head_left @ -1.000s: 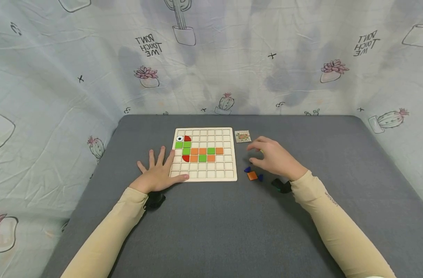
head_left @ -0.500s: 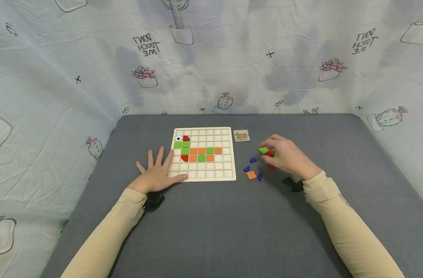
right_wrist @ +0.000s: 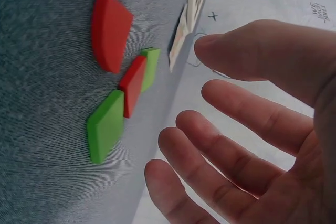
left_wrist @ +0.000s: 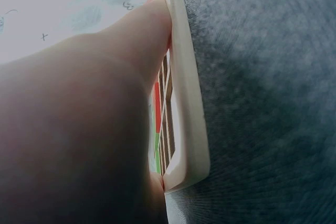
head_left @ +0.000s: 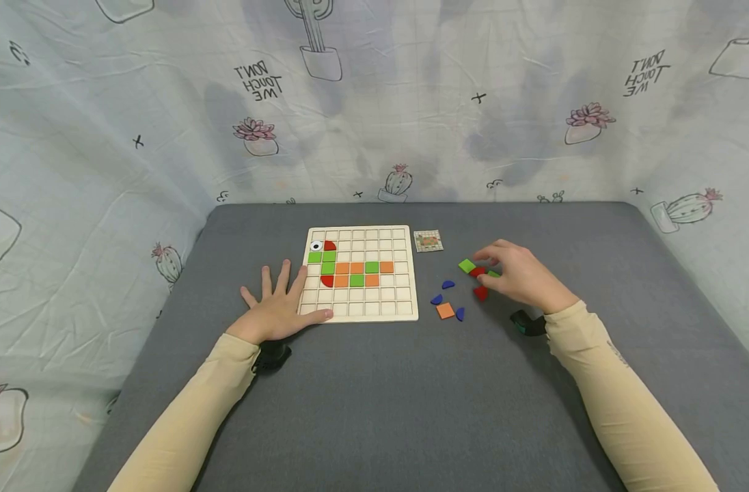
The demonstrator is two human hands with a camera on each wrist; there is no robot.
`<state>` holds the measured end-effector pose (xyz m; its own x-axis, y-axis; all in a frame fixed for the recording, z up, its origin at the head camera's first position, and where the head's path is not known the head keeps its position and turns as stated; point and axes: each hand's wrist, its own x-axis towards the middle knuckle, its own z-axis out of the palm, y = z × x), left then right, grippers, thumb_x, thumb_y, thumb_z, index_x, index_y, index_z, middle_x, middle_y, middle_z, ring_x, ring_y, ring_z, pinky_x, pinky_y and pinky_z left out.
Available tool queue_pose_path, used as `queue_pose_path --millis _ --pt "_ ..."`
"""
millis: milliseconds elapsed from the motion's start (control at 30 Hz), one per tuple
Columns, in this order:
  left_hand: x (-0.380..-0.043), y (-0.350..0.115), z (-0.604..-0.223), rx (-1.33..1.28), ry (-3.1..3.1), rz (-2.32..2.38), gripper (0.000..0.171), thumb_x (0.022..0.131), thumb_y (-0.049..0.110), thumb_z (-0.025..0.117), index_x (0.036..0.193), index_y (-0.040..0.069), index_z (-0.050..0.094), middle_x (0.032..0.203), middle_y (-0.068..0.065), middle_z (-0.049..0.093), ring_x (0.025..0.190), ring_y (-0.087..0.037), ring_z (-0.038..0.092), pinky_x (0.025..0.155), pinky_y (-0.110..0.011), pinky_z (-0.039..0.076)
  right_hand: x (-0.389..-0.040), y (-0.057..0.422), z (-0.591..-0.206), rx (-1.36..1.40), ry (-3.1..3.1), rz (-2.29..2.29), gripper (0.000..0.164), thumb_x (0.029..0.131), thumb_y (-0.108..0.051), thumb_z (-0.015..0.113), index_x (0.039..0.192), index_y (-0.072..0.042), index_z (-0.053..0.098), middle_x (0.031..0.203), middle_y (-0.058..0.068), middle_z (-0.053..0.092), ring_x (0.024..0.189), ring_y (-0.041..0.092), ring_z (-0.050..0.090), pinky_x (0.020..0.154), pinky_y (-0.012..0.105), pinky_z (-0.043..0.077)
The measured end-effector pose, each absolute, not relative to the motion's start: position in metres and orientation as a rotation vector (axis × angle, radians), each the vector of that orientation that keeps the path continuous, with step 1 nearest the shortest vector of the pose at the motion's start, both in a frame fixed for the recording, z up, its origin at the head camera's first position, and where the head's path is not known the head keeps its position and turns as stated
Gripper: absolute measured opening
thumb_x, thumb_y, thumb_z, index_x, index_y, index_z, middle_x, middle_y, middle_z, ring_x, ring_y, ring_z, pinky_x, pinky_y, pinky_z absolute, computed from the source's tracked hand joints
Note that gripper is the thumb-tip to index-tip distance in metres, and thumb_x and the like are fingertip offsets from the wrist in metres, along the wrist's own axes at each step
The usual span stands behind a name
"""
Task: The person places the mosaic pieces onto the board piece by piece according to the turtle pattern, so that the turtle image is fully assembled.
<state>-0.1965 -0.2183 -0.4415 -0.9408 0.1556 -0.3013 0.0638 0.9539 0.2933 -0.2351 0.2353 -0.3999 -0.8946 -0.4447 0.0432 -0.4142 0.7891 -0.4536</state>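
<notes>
My left hand (head_left: pixel 274 311) lies with fingers spread at the left edge of a pale wooden grid board (head_left: pixel 405 311), its thumb on the near rim. The left wrist view shows the thumb over the board's raised rim (left_wrist: pixel 191 129). Set in the board are green, orange and red pieces and a white eye piece (head_left: pixel 316 246). My right hand (head_left: pixel 522 275), holding nothing, hovers with loosely bent fingers over a small group of pieces: a green square (head_left: pixel 467 266), a red square (right_wrist: pixel 132 85), another green piece (right_wrist: pixel 150 69) and a rounded red piece (head_left: pixel 481 293).
Left of that group lie three blue rounded pieces, including one blue piece (head_left: pixel 448 284), around an orange square (head_left: pixel 445 311). A small picture card (head_left: pixel 428 240) lies by the board's far right corner. The grey table (head_left: pixel 362 410) meets a patterned cloth (head_left: pixel 436 130) behind.
My right hand has drawn back to the right, away from the board, uncovering a blue piece and the green and red pieces. My left hand keeps its place.
</notes>
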Motion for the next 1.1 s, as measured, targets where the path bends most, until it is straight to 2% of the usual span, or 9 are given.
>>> queue_pose_path --millis 133,467,800,1100 --pt "-0.197 -0.219 -0.443 0.15 2.773 0.392 0.125 0.082 0.094 0.047 0.169 0.017 0.001 0.173 -0.022 -0.016 0.153 -0.057 -0.024 0.103 -0.089 -0.014 -0.237 0.238 -0.401 -0.684 2.895 -0.706 0.036 0.095 -0.009 0.072 0.13 0.0 0.07 0.128 0.02 0.065 0.113 0.039 0.065 0.087 0.054 0.056" --pt "-0.196 -0.219 -0.441 0.157 2.78 0.368 0.121 0.086 0.089 0.049 0.17 0.017 0.001 0.173 -0.022 -0.015 0.153 -0.058 -0.022 0.103 -0.09 -0.011 -0.244 0.253 -0.403 -0.633 2.841 -0.585 0.046 0.091 -0.007 0.076 0.135 0.001 0.066 0.126 0.021 0.065 0.109 0.037 0.064 0.09 0.056 0.054" --pt "-0.197 -0.218 -0.443 0.149 2.777 0.375 0.122 0.085 0.088 0.051 0.17 0.017 0.001 0.173 -0.022 -0.014 0.153 -0.057 -0.023 0.103 -0.09 -0.012 -0.248 0.255 -0.414 -0.63 2.836 -0.569 0.041 0.089 -0.006 0.078 0.128 0.001 0.069 0.116 0.017 0.067 0.101 0.032 0.064 0.085 0.052 0.055" --pt "-0.196 -0.218 -0.441 0.153 2.78 0.364 0.12 0.086 0.088 0.05 0.17 0.016 0.002 0.173 -0.022 -0.014 0.153 -0.058 -0.021 0.103 -0.09 -0.012 -0.248 0.251 -0.418 -0.622 2.866 -0.561 0.032 0.089 -0.007 0.078 0.12 0.0 0.072 0.097 0.009 0.063 0.089 0.025 0.057 0.078 0.043 0.049"
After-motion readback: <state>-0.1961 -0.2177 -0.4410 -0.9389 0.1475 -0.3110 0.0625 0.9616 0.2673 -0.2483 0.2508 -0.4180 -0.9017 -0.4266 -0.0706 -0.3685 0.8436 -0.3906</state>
